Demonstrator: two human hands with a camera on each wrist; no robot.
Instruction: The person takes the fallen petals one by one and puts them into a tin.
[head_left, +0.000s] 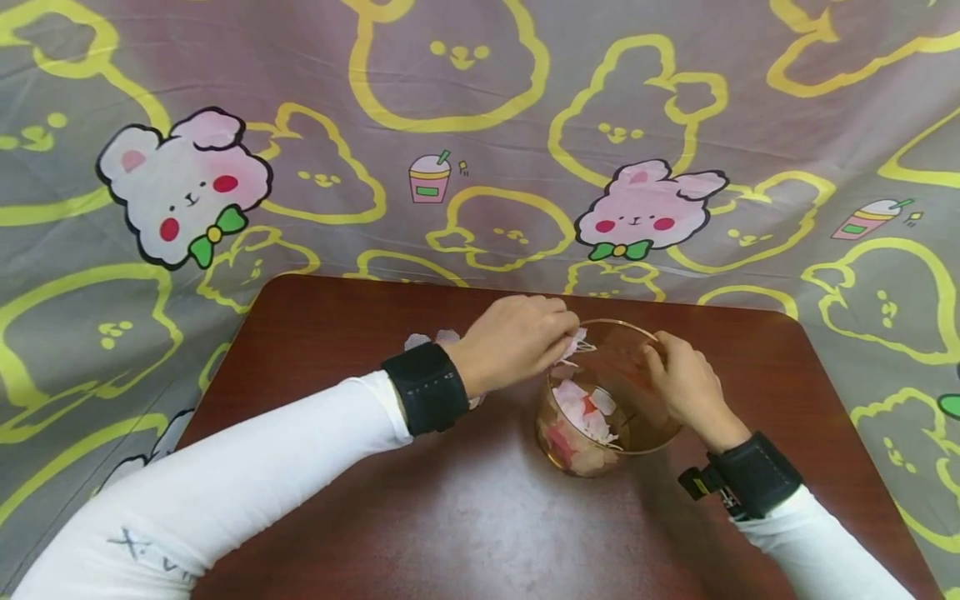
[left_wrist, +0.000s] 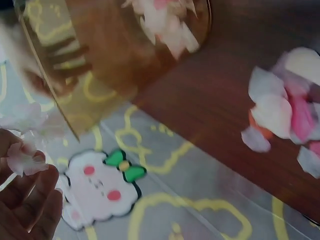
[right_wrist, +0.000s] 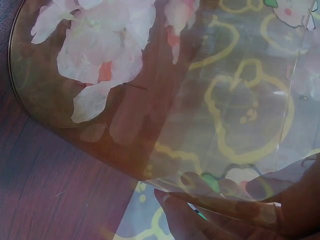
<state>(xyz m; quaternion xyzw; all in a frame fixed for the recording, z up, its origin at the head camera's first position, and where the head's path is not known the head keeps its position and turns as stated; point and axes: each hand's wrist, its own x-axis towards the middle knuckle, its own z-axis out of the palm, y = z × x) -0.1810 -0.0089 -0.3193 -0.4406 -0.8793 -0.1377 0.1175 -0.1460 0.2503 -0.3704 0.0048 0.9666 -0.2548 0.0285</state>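
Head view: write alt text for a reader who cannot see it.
A left hand pinches pale pink petals over the rim of an amber glass bowl that the right hand grips and tilts on a dark wooden table. More petals lie inside the bowl, a few behind the left wrist, against a bunny-print cloth.

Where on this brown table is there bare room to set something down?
The near edge of the table, between the two sleeves, is bare, and so are the far left and far right corners. It is crowded mid-table: the left hand pinches petals over the glass bowl, the right hand grips its rim, loose petals lie behind the left wrist.
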